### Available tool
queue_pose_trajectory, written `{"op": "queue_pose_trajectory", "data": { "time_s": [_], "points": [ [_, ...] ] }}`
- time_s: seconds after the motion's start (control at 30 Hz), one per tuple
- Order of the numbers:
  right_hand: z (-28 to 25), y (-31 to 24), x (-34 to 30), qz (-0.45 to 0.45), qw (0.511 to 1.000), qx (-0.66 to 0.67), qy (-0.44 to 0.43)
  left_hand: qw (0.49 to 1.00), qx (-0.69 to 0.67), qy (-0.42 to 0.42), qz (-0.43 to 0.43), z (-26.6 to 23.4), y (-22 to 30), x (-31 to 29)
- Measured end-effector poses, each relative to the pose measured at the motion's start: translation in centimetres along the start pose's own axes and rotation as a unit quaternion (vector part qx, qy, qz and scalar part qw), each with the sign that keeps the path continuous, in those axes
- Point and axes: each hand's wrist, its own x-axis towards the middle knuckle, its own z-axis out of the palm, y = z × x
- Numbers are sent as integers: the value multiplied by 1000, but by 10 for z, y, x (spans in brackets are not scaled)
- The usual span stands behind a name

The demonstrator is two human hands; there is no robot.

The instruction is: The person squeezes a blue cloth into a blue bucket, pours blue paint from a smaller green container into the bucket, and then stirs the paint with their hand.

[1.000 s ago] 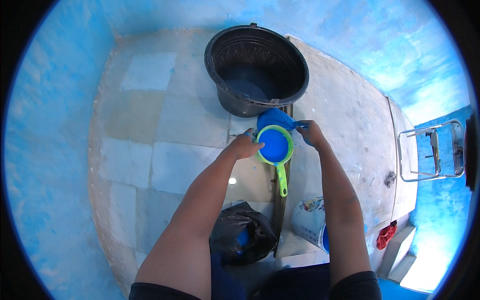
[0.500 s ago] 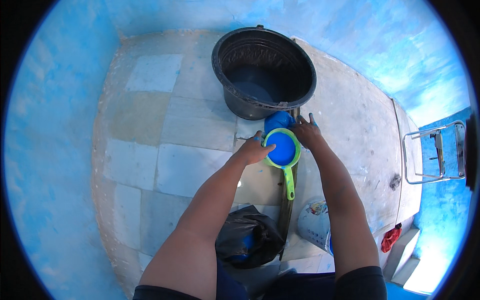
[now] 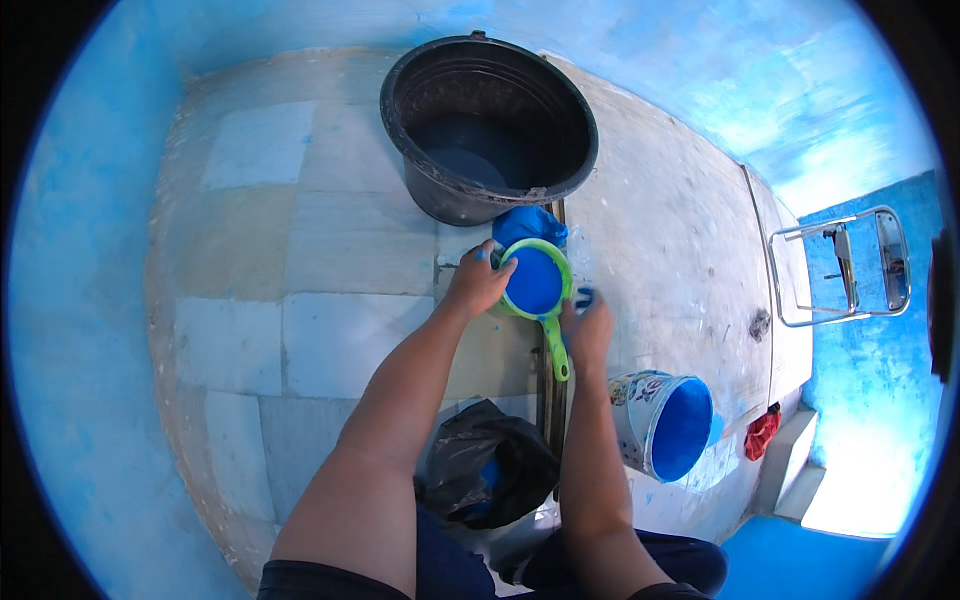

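A light-green dipper (image 3: 557,362) with a round bowl and a short handle holds blue liquid (image 3: 533,281). My left hand (image 3: 477,282) grips its left rim, thumb over the edge and blue stains on the fingers. Beside the right rim is my right hand (image 3: 590,326), its fingertips blue and somewhat smeared by motion; whether it touches the dipper I cannot tell. Just beyond the dipper lies a blue plastic bag (image 3: 530,224), partly covered by it. Closer to me sits an open black plastic bag (image 3: 485,455) with some blue inside.
A large black tub (image 3: 440,196) stands at the far side. To the right, a white bucket (image 3: 640,420) with a blue-coated inside lies tilted. Farther right are a metal-framed folding chair (image 3: 850,310) and a red cloth (image 3: 762,433). Blue-painted walls (image 3: 90,300) surround the tiled floor (image 3: 340,340).
My right hand has come back from near the blue bag to the dipper's right side. My left hand stays on the rim. The view has shifted, showing more of the white bucket.
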Motion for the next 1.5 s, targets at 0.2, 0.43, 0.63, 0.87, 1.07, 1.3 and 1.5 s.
{"op": "queue_pose_trajectory", "data": {
  "time_s": [0.2,0.43,0.63,0.87,1.07,1.3,1.5],
  "points": [
    [29,10,-49,117,989,49,-74,998,10,26,64,-14,7,0],
    [25,27,-41,188,958,183,-112,994,71,13,80,-20,6,-3],
    [-8,2,-66,179,941,265,-110,996,-30,-27,81,-71,39,-21],
    [-101,-28,-68,159,922,312,-165,988,-73,5,134,-98,101,-48],
    [-216,-34,-78,162,907,335,-196,958,-171,-69,220,-87,165,-70],
    [-314,15,-91,130,939,297,-116,938,-166,-206,225,-43,220,-108],
    [-353,86,-100,136,957,255,-9,935,31,-259,241,-1,240,-139]
  ]
}}
